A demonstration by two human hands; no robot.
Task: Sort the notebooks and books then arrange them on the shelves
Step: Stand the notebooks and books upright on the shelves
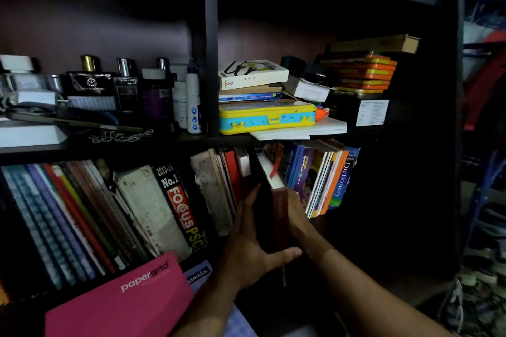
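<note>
A thick dark-red book (279, 216) stands upright, half in the lower shelf, between leaning books (219, 186) on its left and a colourful row ending in an orange dictionary (341, 178) on its right. My left hand (252, 238) lies flat against the book's left cover with the thumb under its bottom edge. My right hand (297, 208) presses the right cover, its fingers partly hidden behind the book. A pink Papergrid notebook (123, 295) and a blue Classmate notebook (198, 275) lie in front, lower left.
The upper shelf (164, 141) carries perfume bottles (90, 82) on the left. To the right are a yellow case (267, 116), stacked boxes and orange tins (361, 71). More leaning books, one marked Focus PSC (182, 208), fill the lower left. The cupboard's dark side wall (449, 117) rises on the right.
</note>
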